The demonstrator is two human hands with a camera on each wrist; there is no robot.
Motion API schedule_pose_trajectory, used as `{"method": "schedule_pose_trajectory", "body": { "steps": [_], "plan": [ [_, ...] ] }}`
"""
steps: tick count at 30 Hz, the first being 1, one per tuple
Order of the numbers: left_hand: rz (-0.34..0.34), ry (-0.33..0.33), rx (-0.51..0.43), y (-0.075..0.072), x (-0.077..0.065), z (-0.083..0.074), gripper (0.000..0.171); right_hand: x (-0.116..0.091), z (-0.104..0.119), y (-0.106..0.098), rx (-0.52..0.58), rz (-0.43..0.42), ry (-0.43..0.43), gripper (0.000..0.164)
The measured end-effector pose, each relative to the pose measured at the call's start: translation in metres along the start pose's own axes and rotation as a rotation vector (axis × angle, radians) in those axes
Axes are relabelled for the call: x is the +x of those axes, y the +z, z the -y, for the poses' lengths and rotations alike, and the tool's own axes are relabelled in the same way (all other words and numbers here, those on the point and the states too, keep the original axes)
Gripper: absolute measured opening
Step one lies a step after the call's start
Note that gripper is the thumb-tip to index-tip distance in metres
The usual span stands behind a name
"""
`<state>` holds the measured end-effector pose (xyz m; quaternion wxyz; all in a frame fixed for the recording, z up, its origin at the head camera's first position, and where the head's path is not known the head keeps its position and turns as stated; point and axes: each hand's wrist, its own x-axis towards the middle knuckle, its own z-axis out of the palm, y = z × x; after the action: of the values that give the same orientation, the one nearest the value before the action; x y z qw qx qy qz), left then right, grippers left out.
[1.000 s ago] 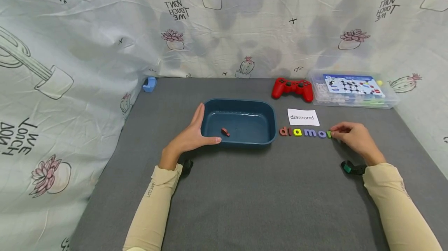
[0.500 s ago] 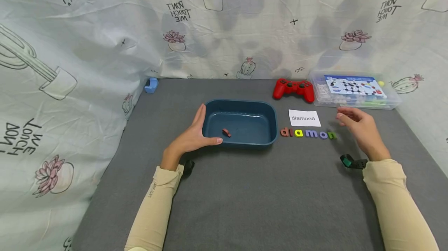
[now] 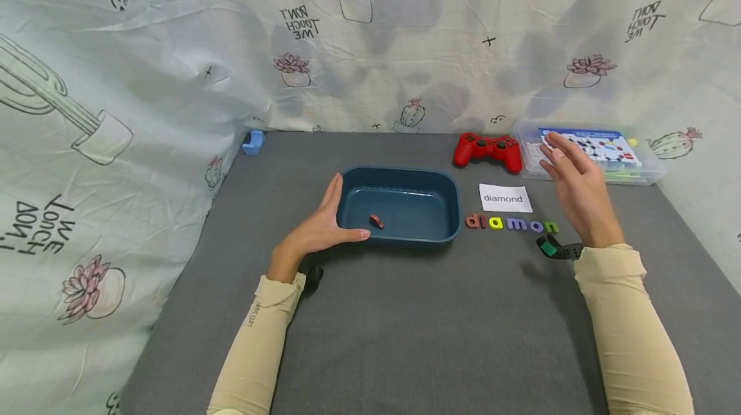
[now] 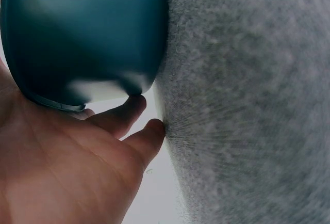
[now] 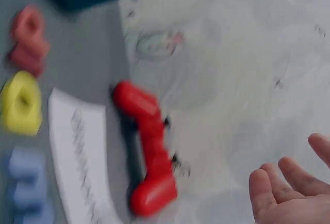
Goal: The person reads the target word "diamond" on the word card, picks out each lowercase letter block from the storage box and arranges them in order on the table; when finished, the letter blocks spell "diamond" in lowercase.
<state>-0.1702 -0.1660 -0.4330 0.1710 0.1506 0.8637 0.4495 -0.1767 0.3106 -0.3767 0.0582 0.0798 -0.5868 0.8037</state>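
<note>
My left hand (image 3: 315, 228) holds the left end of a dark blue plastic box (image 3: 428, 212). Its thumb lies at the near rim, and the fingers rest along the outer wall, also in the left wrist view. Inside the box is one small reddish-brown piece (image 3: 377, 221). A row of coloured letters reads "diamon", from the red d (image 3: 471, 221) to the green n (image 3: 551, 227). Behind them lies a white card (image 3: 505, 198) printed "diamond". Raised above the right end of the row, my right hand (image 3: 581, 190) has its fingers extended and holds nothing.
A red game controller (image 3: 487, 151) sits behind the card. Right of it, a clear plastic case (image 3: 637, 174) with a blue-and-white label is partly covered by my right hand. A small blue object (image 3: 253, 143) stands at the far left corner, against the printed curtain (image 3: 370, 67).
My right hand has let go of the green n, leaving it at the row's end, then risen and moved away from me with fingers spreading. The left hand stays on the box.
</note>
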Motion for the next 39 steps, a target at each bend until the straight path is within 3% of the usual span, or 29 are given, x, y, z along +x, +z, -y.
{"method": "schedule_pose_trajectory", "body": {
  "steps": [7,14,20,28,32,39],
  "plan": [
    [0.003,-0.005,0.010,-0.001,-0.005,0.001,0.140,0.019,-0.003,0.044,0.124,0.063,-0.045,0.057],
    [0.002,-0.003,-0.002,0.001,-0.006,0.002,0.138,0.043,-0.021,0.085,0.137,0.146,-0.091,0.056],
    [0.008,-0.002,0.004,0.002,-0.005,0.001,0.138,0.060,-0.042,0.118,0.128,0.233,-0.065,0.052],
    [0.001,0.010,0.001,0.004,-0.004,-0.002,0.135,0.070,-0.064,0.149,-0.017,0.362,0.002,0.056],
    [-0.001,-0.005,0.005,0.005,-0.002,-0.003,0.136,0.070,-0.072,0.159,-0.039,0.455,0.047,0.063],
    [-0.009,-0.033,-0.003,0.002,-0.001,-0.003,0.133,0.071,-0.084,0.171,-0.163,0.706,0.121,0.077]
  ]
}}
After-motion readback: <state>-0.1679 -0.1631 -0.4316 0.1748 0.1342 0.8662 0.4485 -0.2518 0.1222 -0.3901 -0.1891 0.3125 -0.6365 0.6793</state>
